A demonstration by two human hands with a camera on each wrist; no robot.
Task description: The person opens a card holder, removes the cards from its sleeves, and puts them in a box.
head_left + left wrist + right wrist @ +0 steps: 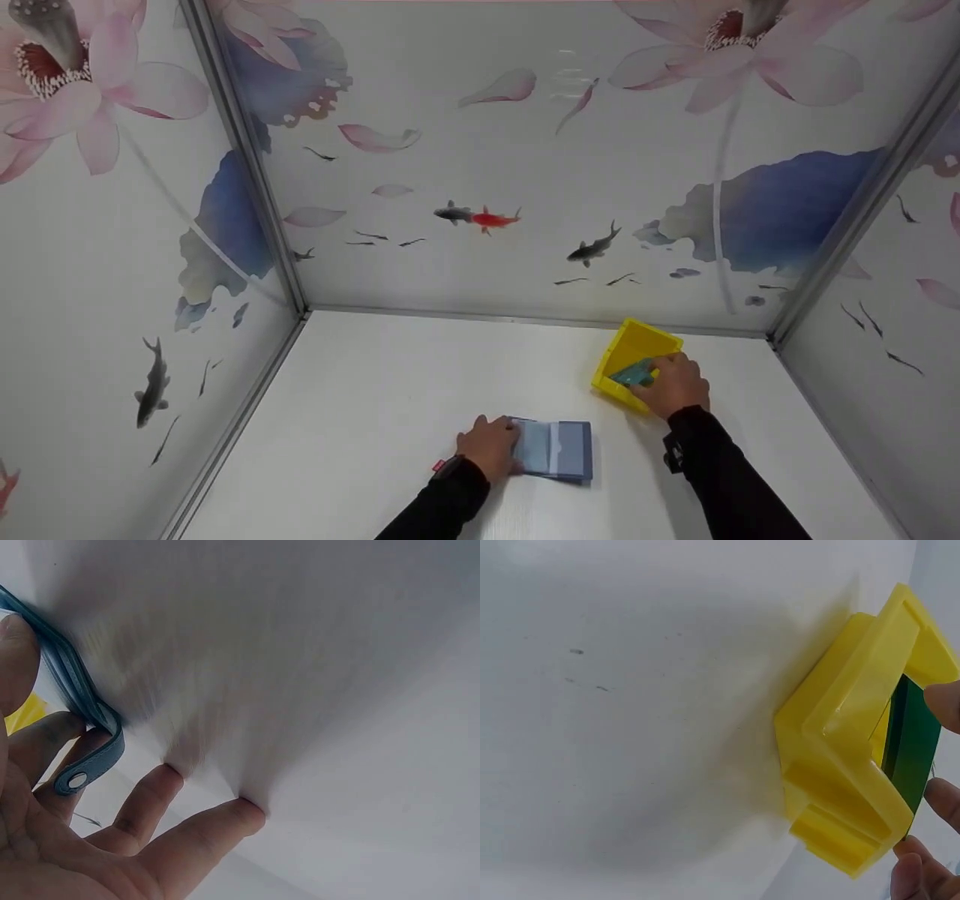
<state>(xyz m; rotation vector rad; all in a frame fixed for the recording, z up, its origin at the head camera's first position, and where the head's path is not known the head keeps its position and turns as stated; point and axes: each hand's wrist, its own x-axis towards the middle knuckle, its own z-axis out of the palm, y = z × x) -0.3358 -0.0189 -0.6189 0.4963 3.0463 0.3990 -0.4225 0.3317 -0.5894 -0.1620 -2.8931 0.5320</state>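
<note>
A blue wallet [576, 450] lies spread open on the white table, pale clear sleeves showing inside. My left hand [487, 448] holds its left edge. In the left wrist view, the thumb lies on the inner side of the wallet [73, 675], near a strap with a metal snap [78, 780], and two fingertips touch the table. Up and to the right, my right hand [679, 386] pinches a flat green card-like piece [632, 373] at the open front of a yellow bin [641, 339]. The right wrist view shows the green piece [919, 746] between thumb and fingers, partly inside the bin.
White panels printed with lotus flowers and fish enclose the table [390, 375] at the back and on both sides. A metal strip [450, 315] runs along the base of the back panel, just behind the bin.
</note>
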